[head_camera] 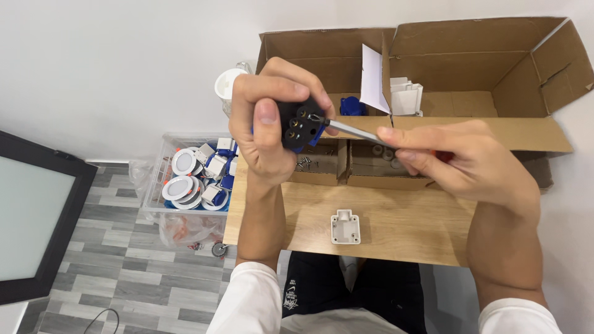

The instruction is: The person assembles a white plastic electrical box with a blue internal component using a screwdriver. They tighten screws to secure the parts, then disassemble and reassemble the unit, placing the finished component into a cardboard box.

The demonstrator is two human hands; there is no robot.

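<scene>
The left hand [267, 127] is closed around a small black socket part [299, 125] with blue edges, thumb pressed flat on its front, holding it up above the far edge of a wooden table [396, 213]. The right hand [461, 164] pinches a screwdriver [356, 131] between thumb and fingers, its metal tip touching the face of the black part. On the table below the hands lies a small white plastic piece [345, 226]. Behind the hands stand open cardboard boxes [470, 68] with small compartments holding screws and white parts. To the left, on the floor, a clear crate [195, 176] holds round white lamps.
</scene>
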